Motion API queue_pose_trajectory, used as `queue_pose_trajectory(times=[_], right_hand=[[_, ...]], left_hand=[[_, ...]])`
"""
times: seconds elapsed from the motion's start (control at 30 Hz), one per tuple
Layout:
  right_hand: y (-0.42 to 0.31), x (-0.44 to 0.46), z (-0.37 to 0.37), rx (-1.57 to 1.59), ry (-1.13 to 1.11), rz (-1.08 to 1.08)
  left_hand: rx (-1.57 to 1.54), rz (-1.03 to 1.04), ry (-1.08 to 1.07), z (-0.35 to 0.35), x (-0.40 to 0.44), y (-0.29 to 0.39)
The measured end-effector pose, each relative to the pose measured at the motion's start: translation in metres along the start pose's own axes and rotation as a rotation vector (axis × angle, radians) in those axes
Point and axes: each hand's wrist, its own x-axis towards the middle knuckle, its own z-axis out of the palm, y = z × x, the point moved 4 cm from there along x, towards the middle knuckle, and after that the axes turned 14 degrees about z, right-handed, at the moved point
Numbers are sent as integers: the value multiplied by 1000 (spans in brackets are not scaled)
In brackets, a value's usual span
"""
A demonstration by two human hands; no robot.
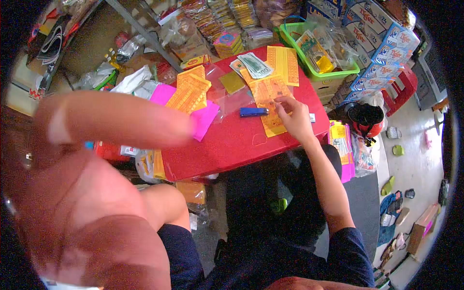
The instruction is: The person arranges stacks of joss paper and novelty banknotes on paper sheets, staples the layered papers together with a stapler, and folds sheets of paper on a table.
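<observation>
Large and blurred in front of the camera, my left hand [104,188] is open, one finger stretched to the right and nothing visible in it. My right hand [297,121] is over the red table [212,154], thumb and index finger brought close together; what they pinch is too small to make out. Beneath its fingertips lies printed orange paper [271,94]. A blue stapler [253,112] rests just left of these fingers. Banknote-like papers [255,65] lie farther back, beside a gold square sheet [232,82]. Orange printed sheets [189,92] overlap pink paper [205,119] at the left.
A green basket [333,76] with papers and plastic bags stands at the back right, beside stacked boxes [360,31]. Plastic-wrapped bundles [208,19] are behind the table. A small red bin [369,121] and pink and yellow papers [342,145] are at the right.
</observation>
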Motion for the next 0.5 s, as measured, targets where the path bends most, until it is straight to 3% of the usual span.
queue_pose_trajectory(times=[0.27, 0.5], right_hand=[[-11, -7, -4, -95, 26, -30], [-9, -3, -1, -45, 34, -62]], left_hand=[[-317, -158, -382, 85, -67, -9], [-466, -267, -454, 114, -93, -7]])
